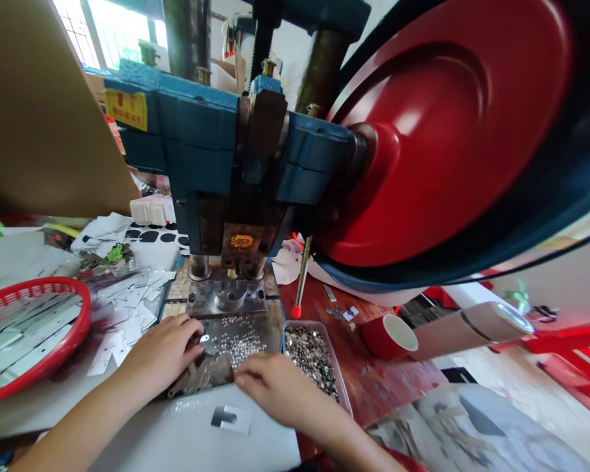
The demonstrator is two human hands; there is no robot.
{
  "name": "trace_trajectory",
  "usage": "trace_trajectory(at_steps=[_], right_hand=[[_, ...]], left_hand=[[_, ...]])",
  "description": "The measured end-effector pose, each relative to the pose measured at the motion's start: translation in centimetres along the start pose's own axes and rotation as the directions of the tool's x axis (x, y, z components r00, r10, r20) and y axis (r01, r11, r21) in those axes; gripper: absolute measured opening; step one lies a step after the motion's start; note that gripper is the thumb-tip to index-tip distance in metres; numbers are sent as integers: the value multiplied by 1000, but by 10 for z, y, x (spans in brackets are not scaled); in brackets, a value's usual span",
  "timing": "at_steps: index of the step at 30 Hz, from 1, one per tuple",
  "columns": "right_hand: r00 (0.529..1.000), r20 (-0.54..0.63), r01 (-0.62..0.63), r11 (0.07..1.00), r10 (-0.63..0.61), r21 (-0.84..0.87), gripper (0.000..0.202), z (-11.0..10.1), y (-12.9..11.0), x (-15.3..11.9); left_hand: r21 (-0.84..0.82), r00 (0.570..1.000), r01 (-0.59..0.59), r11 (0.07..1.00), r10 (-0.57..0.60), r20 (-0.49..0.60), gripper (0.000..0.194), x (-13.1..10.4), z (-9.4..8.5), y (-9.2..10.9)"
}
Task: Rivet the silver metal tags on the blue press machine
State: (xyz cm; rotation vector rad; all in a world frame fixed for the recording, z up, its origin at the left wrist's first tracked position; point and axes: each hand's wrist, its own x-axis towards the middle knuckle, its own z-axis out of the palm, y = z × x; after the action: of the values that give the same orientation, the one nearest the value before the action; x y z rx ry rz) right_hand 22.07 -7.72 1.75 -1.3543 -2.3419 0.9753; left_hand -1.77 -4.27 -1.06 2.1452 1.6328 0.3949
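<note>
My left hand [170,346] rests at the left edge of a dark metal plate [216,370], its fingers curled together. At its fingertips a small shiny metal tab [204,338] with a hole sticks out. My right hand [275,387] lies at the plate's near right corner with fingers bent inward; anything within them is hidden. Between the hands, many tiny shiny metal parts [240,344] lie scattered over the plate. Just behind stands the metal die [229,296] of a blue press [201,141].
A large red flywheel [452,151] overhangs the right side. Beside my right hand sits a clear tub [341,380] of small metal parts. A red basket [81,328] of flat metal strips stands left, near loose strips [128,308]. A red cup [381,337] and a pale flask [452,334] lie right.
</note>
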Motion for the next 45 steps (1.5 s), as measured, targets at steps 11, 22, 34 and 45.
trace_trajectory(at_steps=[11, 22, 34, 45], right_hand=[[971, -221, -48, 831, -92, -555, 15, 25, 32, 74], [841, -533, 82, 996, -91, -40, 17, -6, 16, 94], [826, -562, 21, 994, 43, 108, 6, -6, 29, 134], [780, -600, 198, 980, -179, -36, 15, -6, 0, 79]], left_hand=[[-36, 998, 14, 999, -12, 55, 20, -1, 3, -8], [-49, 993, 57, 997, -52, 109, 21, -9, -1, -12], [216, 931, 289, 933, -221, -290, 42, -38, -18, -50], [350, 950, 279, 894, -203, -237, 39, -17, -32, -43]])
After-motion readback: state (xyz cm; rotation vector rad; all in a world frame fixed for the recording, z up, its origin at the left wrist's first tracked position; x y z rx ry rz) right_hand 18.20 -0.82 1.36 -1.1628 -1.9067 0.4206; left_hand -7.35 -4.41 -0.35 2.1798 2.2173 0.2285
